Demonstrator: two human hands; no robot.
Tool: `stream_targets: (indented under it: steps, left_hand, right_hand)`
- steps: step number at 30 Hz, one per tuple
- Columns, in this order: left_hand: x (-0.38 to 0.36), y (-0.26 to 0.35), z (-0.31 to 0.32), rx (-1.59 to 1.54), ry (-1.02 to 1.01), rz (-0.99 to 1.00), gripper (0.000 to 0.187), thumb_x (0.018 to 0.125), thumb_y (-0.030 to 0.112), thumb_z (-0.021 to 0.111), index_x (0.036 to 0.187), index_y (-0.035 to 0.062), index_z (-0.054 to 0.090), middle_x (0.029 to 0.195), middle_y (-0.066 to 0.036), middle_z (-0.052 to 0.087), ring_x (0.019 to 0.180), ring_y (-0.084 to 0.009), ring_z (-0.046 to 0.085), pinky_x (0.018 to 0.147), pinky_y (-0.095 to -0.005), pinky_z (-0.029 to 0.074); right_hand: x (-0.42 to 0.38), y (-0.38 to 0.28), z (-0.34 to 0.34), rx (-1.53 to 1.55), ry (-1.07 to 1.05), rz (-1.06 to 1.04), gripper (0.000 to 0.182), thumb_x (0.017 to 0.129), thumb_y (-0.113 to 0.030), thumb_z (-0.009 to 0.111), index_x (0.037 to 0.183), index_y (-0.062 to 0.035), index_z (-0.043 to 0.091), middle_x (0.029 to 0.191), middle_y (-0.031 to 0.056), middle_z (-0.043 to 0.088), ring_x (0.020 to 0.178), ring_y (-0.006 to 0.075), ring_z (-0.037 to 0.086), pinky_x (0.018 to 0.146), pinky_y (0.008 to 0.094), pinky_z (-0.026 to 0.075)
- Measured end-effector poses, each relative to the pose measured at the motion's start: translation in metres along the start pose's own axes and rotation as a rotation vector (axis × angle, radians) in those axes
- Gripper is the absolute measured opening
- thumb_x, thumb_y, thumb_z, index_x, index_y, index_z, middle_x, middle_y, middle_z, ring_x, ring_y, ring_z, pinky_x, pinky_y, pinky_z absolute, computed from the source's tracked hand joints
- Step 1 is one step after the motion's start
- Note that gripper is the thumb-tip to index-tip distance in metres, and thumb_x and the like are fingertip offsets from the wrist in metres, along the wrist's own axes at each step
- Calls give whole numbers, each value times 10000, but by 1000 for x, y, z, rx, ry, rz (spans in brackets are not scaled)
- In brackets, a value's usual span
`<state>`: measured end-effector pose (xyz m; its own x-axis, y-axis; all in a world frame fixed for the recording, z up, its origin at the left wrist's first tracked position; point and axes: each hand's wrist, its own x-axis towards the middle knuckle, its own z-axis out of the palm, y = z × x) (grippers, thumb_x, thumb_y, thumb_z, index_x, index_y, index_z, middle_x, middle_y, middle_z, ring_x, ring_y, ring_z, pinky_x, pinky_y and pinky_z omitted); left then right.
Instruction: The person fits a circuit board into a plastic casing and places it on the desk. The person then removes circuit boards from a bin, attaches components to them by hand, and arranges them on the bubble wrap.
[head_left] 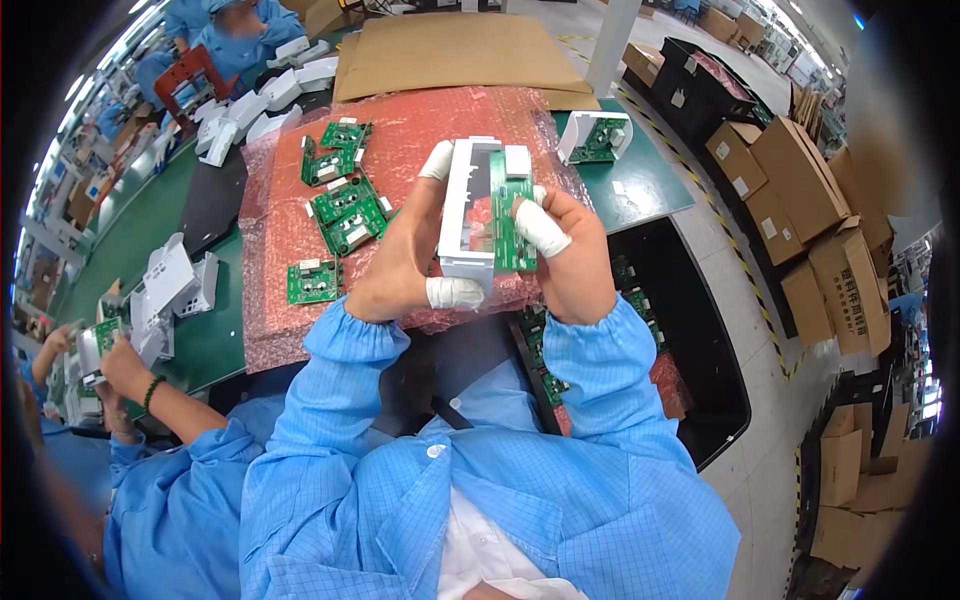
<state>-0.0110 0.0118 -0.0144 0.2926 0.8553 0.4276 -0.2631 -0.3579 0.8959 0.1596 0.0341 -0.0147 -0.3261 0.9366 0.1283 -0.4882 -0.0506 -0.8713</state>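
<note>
My left hand (408,245), with white finger covers, grips a white plastic housing (462,205) by its two ends. In my right hand (575,245) is a green circuit board (513,215), pinched at its right edge. The board stands against the right side of the housing and covers part of its opening; whether it is seated cannot be seen. Under both hands lies pink bubble wrap (400,120), with several green boards (348,215) on its left part. A white housing with a board in it (597,137) stands at the right.
White housings (170,285) lie at the left and more (280,90) at the back left. Cardboard (460,50) covers the far table end. A black bin (700,350) with boards is at my right. A co-worker's hands (125,370) hold a part at left.
</note>
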Motion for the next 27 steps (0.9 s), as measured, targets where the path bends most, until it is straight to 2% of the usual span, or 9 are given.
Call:
stream_targets:
  steps: [2, 3, 6, 9, 15, 21, 24, 27]
  left_hand:
    - [0, -6, -4, 32, 5, -1, 1222, 519, 206, 831, 1427, 31, 33, 1459, -135, 185, 1346, -246, 207, 1083, -381, 199]
    - [0, -11, -6, 43, 11, 17, 1219, 515, 200, 832, 1427, 32, 41, 1459, -137, 181, 1345, -250, 207, 1085, -387, 196]
    - [1, -13, -9, 122, 4, 13, 1215, 518, 196, 831, 1427, 32, 41, 1459, -139, 180, 1342, -255, 212, 1084, -390, 200]
    - [1, -16, -8, 95, -3, -20, 1217, 518, 189, 831, 1428, 32, 39, 1455, -137, 191, 1338, -258, 223, 1081, -391, 207]
    - [0, -6, -9, -97, -18, -45, 1224, 513, 205, 847, 1433, 55, 54, 1454, -129, 205, 1336, -255, 231, 1080, -386, 211]
    - [-3, -7, -20, -26, -33, -37, 1232, 512, 225, 855, 1435, 64, 55, 1457, -128, 204, 1336, -253, 233, 1077, -383, 220]
    - [-4, -12, -23, 56, -19, -37, 1233, 512, 232, 856, 1433, 54, 54, 1455, -129, 207, 1328, -252, 251, 1074, -382, 229]
    - [-1, -9, -13, 128, 28, -57, 1249, 499, 253, 861, 1429, 40, 56, 1452, -137, 209, 1318, -253, 269, 1069, -384, 239]
  right_hand:
    - [0, -6, 6, 144, -13, 57, 165, 859, -105, 578, 983, 4, 559, 806, 54, 627, 619, 103, 602, 505, 219, 485]
    - [2, -5, 1, 156, -69, 71, 161, 860, -101, 576, 984, -1, 553, 801, 49, 627, 621, 95, 603, 471, 212, 469]
    - [3, 0, 7, 180, -52, 71, 166, 859, -103, 579, 987, -2, 551, 796, 44, 626, 629, 91, 606, 472, 208, 470]
    - [4, 13, 14, 124, -9, 18, 172, 860, -106, 581, 991, 0, 547, 798, 45, 626, 632, 89, 608, 481, 210, 480]
    - [3, 0, 17, 186, -40, 102, 176, 863, -115, 582, 995, -2, 549, 789, 39, 623, 590, 79, 591, 446, 202, 455]
    - [3, 3, 8, 195, -114, 151, 184, 864, -125, 582, 1000, -4, 555, 778, 35, 621, 569, 78, 580, 424, 207, 439]
    - [5, 6, 9, 194, -79, 118, 174, 858, -113, 589, 987, 0, 559, 758, 39, 618, 575, 77, 579, 449, 206, 451]
    - [5, 16, 27, 158, 86, -3, 165, 852, -98, 596, 972, 9, 557, 755, 48, 616, 606, 79, 585, 492, 207, 468]
